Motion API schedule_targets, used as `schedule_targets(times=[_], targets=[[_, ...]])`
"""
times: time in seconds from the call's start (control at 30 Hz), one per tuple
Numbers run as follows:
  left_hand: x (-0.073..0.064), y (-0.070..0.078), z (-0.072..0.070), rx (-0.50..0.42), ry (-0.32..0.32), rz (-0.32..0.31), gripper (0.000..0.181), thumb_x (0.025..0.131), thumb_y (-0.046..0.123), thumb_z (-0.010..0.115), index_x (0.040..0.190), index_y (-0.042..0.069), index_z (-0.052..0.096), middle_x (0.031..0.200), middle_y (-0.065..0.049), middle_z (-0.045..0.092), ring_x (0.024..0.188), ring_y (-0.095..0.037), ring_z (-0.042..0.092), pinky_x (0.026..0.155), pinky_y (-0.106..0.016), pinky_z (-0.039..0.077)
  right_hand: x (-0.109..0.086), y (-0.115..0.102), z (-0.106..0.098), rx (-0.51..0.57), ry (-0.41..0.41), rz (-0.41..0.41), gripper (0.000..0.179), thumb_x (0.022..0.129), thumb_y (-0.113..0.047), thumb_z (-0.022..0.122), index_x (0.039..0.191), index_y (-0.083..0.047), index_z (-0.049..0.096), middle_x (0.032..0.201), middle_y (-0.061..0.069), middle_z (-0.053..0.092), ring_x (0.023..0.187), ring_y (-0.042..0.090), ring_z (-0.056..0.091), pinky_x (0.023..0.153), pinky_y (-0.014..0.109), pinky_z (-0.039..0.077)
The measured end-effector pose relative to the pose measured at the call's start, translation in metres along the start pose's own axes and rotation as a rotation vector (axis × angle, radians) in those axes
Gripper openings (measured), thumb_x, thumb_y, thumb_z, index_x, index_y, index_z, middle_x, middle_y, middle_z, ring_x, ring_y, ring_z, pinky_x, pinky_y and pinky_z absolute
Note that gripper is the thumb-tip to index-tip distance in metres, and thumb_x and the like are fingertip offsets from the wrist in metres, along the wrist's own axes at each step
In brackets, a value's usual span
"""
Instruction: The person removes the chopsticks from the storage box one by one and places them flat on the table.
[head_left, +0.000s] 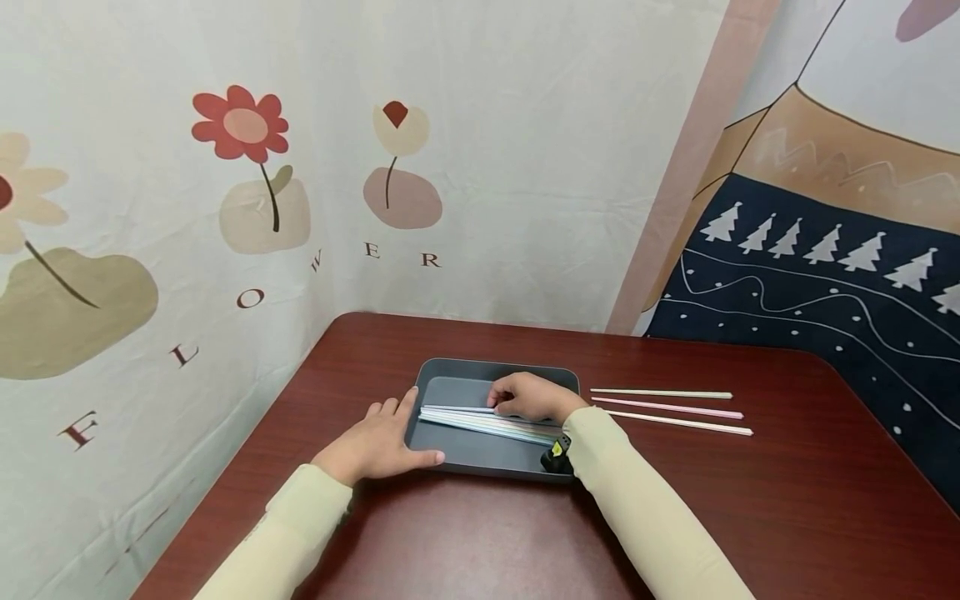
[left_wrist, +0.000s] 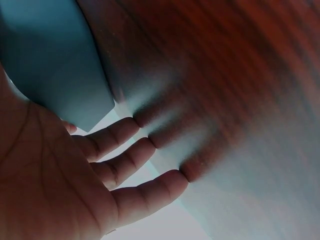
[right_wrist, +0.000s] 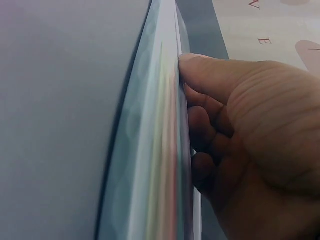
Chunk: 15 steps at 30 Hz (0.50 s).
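six curtain letters [head_left: 250, 297] read "flower" as right fingers [head_left: 501, 388] pinch a stick [head_left: 453, 408], left fingers [head_left: 407, 405] spread straight at the tray [head_left: 468, 458].

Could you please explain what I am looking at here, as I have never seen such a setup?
Certainly. There is no machine: these are a person's own bare hands. The widest picture comes from a camera worn on the head; the two close ones come from cameras on the left and right wrists. On the reddish-brown table sits a grey tray holding a bundle of pale sticks; three more sticks lie to its right. The left hand is spread at the tray's left end, while the right hand appears to pinch a stick at the bundle's far edge.
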<state>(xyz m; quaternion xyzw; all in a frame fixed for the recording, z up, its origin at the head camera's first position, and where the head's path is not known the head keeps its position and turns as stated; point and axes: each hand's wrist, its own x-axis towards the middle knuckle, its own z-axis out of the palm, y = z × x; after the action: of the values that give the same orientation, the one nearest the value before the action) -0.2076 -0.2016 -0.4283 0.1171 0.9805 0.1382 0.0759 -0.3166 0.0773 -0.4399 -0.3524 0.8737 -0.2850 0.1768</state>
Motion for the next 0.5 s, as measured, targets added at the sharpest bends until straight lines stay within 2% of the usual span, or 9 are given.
schedule_targets(times=[0.5], targets=[[0.0001,-0.0017,0.0000,-0.002,0.015,0.039,0.127,0.071,0.084,0.062,0.156,-0.001,0.019,0.140,-0.024,0.045,0.125,-0.044,0.043,0.096,-0.051,0.045,0.0005,-0.0002,0.0011,-0.060,0.031,-0.016,0.013,0.098,-0.012,0.063,0.093,-0.022,0.068,0.080,-0.007,0.060,0.071,0.008,0.050,0.070,0.029,0.045]])
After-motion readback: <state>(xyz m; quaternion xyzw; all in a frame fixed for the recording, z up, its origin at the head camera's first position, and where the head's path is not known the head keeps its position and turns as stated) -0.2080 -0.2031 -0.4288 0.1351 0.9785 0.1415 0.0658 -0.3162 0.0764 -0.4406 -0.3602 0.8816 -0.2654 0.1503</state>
